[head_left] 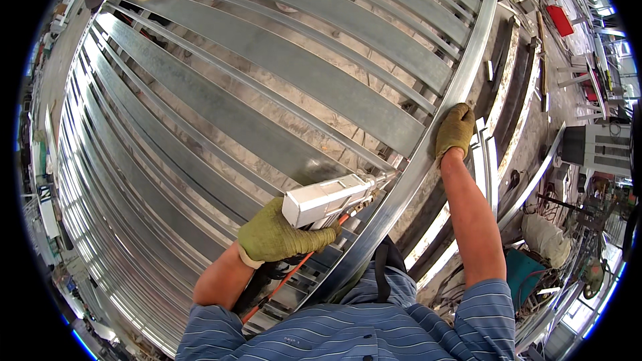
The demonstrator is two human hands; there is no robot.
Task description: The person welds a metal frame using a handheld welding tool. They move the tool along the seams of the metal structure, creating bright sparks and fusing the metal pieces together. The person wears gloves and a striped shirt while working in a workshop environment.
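Observation:
In a green work glove, my left hand (284, 234) is closed round the grip of a welding gun (328, 198) with a silver box-shaped body. Its nozzle points up and right, at the joint where a narrow bar (261, 87) meets the side rail (394, 198) of a large metal frame. An orange hose (287, 281) runs down from the gun past my left forearm. My right hand (456, 130), gloved too, curls over the outer edge of the same rail, farther along. Its fingertips are partly hidden. Wide flat slats (287, 47) alternate with narrow bars across the frame.
Long beams (509, 67) lie right of the frame, near loose white strips (485, 160). Farther right are a grey cabinet-like machine (605, 150), a pale sack (545, 237), a teal piece (523, 274) and a red object (560, 21). The rail's lower end passes close to my body.

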